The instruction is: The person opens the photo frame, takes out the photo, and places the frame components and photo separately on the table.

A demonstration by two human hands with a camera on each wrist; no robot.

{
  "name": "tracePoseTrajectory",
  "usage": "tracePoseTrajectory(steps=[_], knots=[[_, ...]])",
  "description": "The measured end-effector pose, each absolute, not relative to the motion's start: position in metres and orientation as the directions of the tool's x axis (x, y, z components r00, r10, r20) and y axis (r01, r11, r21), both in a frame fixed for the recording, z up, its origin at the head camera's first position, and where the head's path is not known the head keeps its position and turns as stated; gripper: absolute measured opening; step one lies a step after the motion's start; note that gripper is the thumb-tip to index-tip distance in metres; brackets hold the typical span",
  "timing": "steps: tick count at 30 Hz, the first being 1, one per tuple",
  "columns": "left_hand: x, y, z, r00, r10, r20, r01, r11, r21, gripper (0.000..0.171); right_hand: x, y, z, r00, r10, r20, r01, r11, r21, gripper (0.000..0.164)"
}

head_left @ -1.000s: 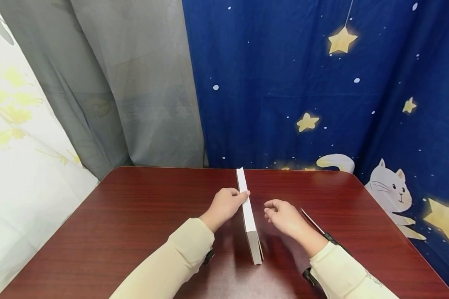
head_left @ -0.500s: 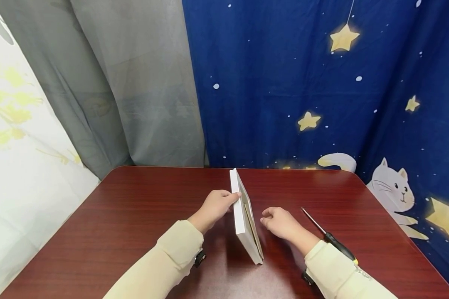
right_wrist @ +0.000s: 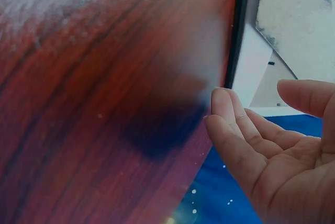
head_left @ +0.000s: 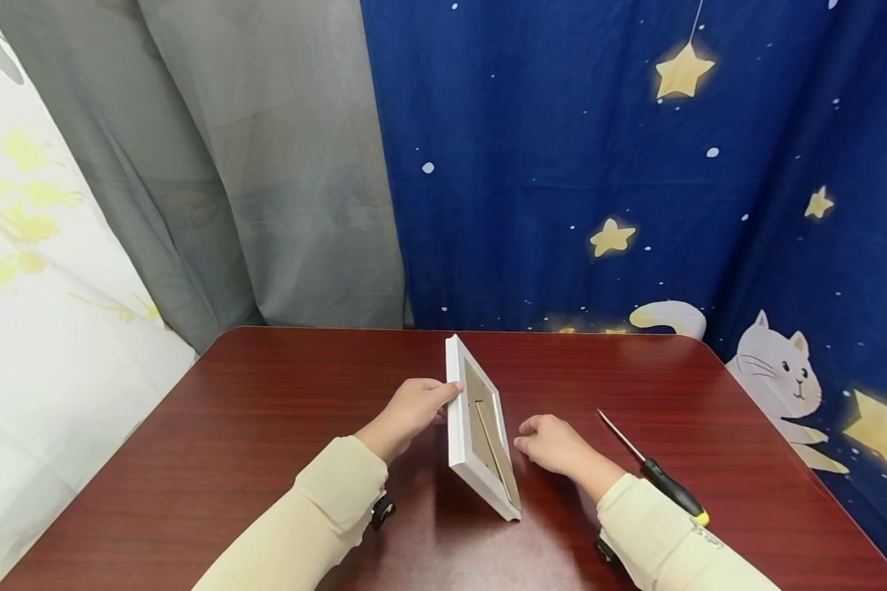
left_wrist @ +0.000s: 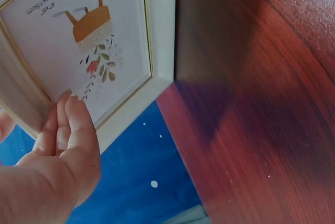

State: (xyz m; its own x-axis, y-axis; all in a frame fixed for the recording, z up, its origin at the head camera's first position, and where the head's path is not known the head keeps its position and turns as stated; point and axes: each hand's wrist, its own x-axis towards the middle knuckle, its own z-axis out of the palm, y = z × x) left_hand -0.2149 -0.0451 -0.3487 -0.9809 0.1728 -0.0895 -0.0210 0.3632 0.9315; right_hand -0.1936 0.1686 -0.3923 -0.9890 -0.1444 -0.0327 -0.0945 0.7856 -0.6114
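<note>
Because the white picture frame (head_left: 454, 427) stands tilted near the centre of the head view, its lower edge apparently on the table (head_left: 325, 377) and its top leaning toward the left of the picture, I judge that the left hand (head_left: 408, 412) is there to stop it falling over. That hand grips the upper edge, thumb on the back side and the other fingers reaching round to the front, which is a sensible hold for steering the lean. The right hand (head_left: 556, 446), just right of centre, holds nothing: its fingers are loosely bent with the thumb well apart, just beside the back, and I take it to be placed there for access to that side. The screwdriver (head_left: 668, 486) lies at right of the head view, handle toward the person, probably so that it stays within reach. From the head camera I get the back and its slim strut (head_left: 491, 447), but nothing of the front. Only the left wrist view gives me that: a print (left_wrist: 94, 33) of a plant, upside down, with gold trim around it. The right wrist view shows the relaxed palm and, at upper right, part of the back; I cannot tell there how near the fingertips are.
</note>
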Motion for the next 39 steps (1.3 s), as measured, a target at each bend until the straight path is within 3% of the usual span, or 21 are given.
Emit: tracePoseTrajectory(steps=[13, 24, 39], knots=[[-0.214, -0.05, -0.352, -0.974, 0.176, -0.143, -0.059, 0.412, 0.909, 0.036, -0.199, 0.168, -0.396, -0.986, -0.135, -0.101, -0.039, 0.765, -0.643, 0.014], [-0.215, -0.057, -0.359, -0.978, 0.152, -0.143, -0.071, 0.404, 0.912, 0.032, -0.199, 0.168, -0.397, -0.974, -0.108, -0.202, 0.061, 0.728, -0.683, 0.019], [-0.215, -0.064, -0.369, -0.982, 0.124, -0.145, -0.074, 0.452, 0.889, 0.03, -0.202, 0.171, -0.403, -0.972, -0.093, -0.214, 0.089, 0.698, -0.711, 0.016]])
